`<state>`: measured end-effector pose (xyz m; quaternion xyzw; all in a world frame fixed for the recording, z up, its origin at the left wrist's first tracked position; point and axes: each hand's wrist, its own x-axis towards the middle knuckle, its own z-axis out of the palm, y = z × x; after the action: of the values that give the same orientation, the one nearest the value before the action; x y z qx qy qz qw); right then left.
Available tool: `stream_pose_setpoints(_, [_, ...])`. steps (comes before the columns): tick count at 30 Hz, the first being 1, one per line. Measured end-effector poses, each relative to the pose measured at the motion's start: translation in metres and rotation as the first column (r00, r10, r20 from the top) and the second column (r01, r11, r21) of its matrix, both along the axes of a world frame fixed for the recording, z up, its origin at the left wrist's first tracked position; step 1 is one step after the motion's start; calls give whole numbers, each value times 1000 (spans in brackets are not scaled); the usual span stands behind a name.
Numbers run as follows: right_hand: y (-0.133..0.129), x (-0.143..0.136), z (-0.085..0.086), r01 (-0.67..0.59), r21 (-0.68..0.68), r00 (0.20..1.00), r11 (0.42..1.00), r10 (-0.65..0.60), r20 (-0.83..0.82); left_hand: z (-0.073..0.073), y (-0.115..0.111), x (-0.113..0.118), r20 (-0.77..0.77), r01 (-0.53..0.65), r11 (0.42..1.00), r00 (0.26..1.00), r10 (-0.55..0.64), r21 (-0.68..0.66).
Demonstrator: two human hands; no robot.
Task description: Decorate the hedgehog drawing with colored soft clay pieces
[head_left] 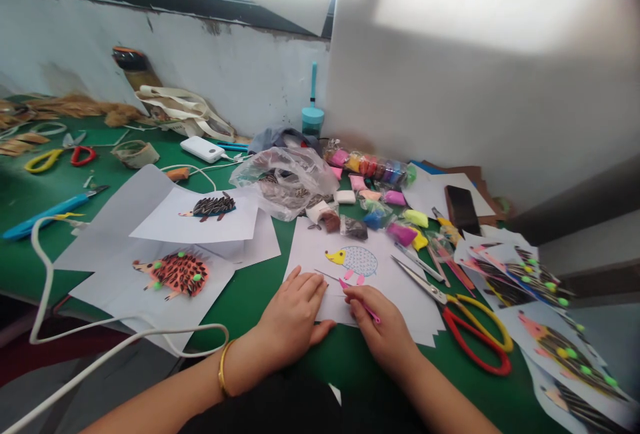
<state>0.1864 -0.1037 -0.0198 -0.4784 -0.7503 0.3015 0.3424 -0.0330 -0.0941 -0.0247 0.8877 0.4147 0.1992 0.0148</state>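
A stack of white paper [400, 301] lies in front of me on the green table. On its top sheet is a hedgehog picture [363, 261] with a yellow head, a blue-marked body and pink feet. My left hand [295, 311] rests flat on the sheet's lower left, fingers stretched out, beside a thin dark line below the hedgehog. In my right hand [383, 327] is a slim pink modelling tool [373, 315], its tip close to the pink feet. The fingers are closed around it. A gold bangle [223, 367] circles my left wrist.
Large scissors [447, 301] lie at the right, near finished hedgehog pictures [560, 354] and a phone [462, 209]. Behind the sheet are several clay packets [373, 214] and a plastic bag [287, 181]. A white cable [145, 333] crosses the left side.
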Motion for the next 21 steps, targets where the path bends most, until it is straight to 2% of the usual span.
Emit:
stream_pose_setpoints(7, [0, 0, 1, 3, -10, 1000, 1000, -3, 3, 0, 3, -4, 84, -102, 994, 991, 104, -32])
stream_pose_setpoints(14, [0, -1, 4, -7, 11, 1000, 1000, 7, 18, 6, 13, -14, 34, -54, 998, 998, 55, -43])
stream_pose_setpoints(18, [0, -1, 6, -19, 50, 999, 999, 17, 42, 7, 15, -15, 19, -77, 995, 997, 79, -65])
stream_pose_setpoints(21, [-3, -5, 8, -76, 86, 995, 993, 70, 68, 7, 14, -14, 47, -88, 992, 995, 92, -86])
